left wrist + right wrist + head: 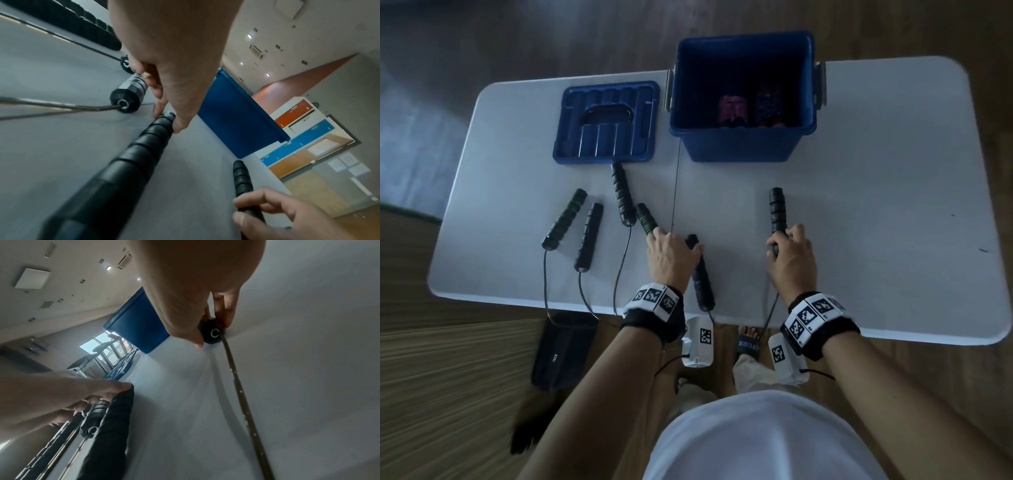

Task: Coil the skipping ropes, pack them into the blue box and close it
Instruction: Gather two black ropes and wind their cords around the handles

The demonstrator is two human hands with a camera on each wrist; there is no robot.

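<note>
The blue box [743, 144] stands open at the back of the white table [876, 212], with its lid [606, 121] lying to its left. Several black skipping-rope handles lie on the table, their cords hanging over the front edge. My left hand [681, 241] pinches the far end of one black handle [702, 277], which the left wrist view shows between thumb and fingers [160, 110]. My right hand [780, 241] grips the near end of another black handle [777, 209]. Its cord [240, 394] trails back from the end cap [212, 333].
Three more handles [565, 219] lie left of my left hand, and a green-striped one [647, 219] touches its fingers. Pink and dark patterned items [732, 109] lie in the box bottom. A black bag [565, 349] lies on the wooden floor under the front edge.
</note>
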